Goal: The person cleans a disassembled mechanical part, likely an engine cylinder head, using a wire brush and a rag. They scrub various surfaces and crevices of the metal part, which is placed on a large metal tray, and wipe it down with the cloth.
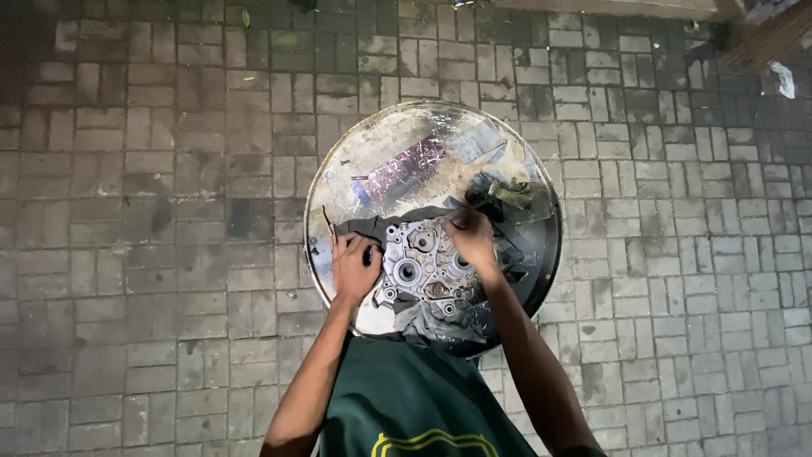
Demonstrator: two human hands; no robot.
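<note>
Both hands are down on a grey metal engine casing (423,267) that sits on dark rags (440,320) near the front edge of a round, worn metal table (372,144). Left hand (353,267) lies at the casing's left edge, fingers bent and closed around something small and dark; what exactly it grips I cannot tell from where I stand. Right hand (471,239) presses on the casing's upper right corner, fingers curled together against the metal, though whether they pinch anything is hidden. Bare forearms run up from a dark green shirt (406,406) at the bottom of the view. On the casing several round bores and bearing seats show, pale against the grease. Past the hands, toward the right edge of the table, a crumpled olive cloth (510,193) lies among dark scraps. Further back, near the middle of the table, a shiny purple-and-silver wrapper (404,167) lies flat. Beyond the far edge, grey brick paving (152,169) spreads out on all sides, with a scrap of white litter (784,79) near the upper right corner.
</note>
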